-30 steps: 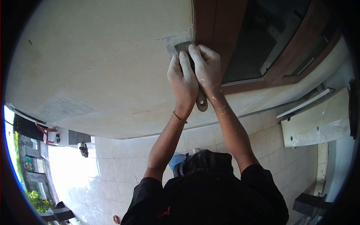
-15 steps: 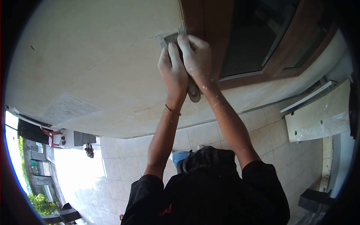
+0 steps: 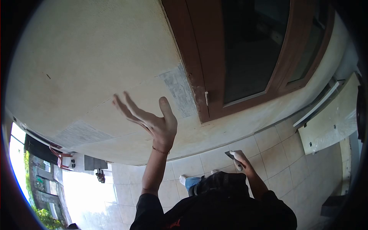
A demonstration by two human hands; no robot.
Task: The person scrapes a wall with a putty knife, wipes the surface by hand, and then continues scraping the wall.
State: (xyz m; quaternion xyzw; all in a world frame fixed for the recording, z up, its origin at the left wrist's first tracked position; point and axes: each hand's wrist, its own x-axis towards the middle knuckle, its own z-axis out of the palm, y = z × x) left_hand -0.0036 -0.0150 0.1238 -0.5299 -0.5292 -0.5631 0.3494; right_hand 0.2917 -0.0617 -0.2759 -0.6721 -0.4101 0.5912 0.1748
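Head view: the scraper (image 3: pixel 229 155) is in the right hand (image 3: pixel 239 156), low over the floor tiles (image 3: pixel 188 165) at the person's right side. Its blade points up and left in the view, toward the wall (image 3: pixel 96 57), and its long axis slants from there down and right to the handle end, which shows below the fingers. The right grip is closed around the handle; how each finger sits is too small to tell.

The left hand (image 3: pixel 163 128) is raised in front of the wall, empty, its fingers spread to the left and its thumb pointing up. Whether it touches the wall, I cannot tell.

The grey patch (image 3: pixel 178 92), against the brown frame (image 3: pixel 193 69), lies up and left of the scraper, well apart from it. The left hand appears nearer to that patch, its thumb just beside the patch's lower left edge in the view. A second grey patch (image 3: pixel 82 133) lies farther left, beyond the left hand.
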